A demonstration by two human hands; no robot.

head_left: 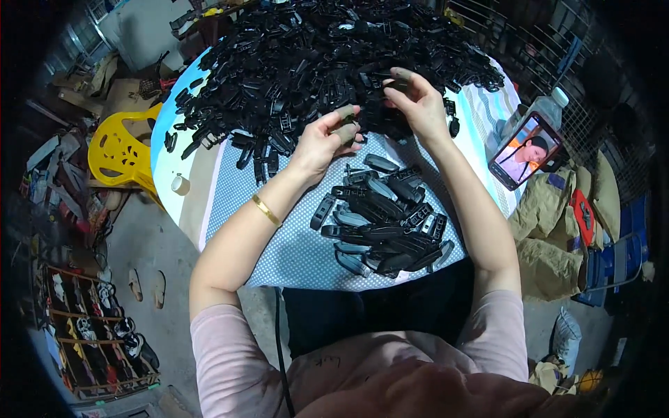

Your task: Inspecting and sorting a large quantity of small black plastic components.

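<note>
My left hand (326, 145) is over the round table, its fingers curled at the near edge of a big heap of black plastic clip-like parts (286, 76). Greenish wraps cover some of its fingers. My right hand (422, 110) is farther right and higher up, fingers bent toward the thumb, also wrapped in places. Anything between the fingers of either hand is lost against the dark heap. Closer to me, between my forearms, lies a smaller pile of long black and grey clip-like pieces (383, 216).
The round table has a patterned cloth (279, 244). A small cup (180, 184) sits at its left edge. On the right a phone (526, 152) leans by a clear bottle (548, 108). Beyond stand a yellow plastic chair (122, 150) and brown sacks (550, 265); a shoe rack (94, 334) is lower left.
</note>
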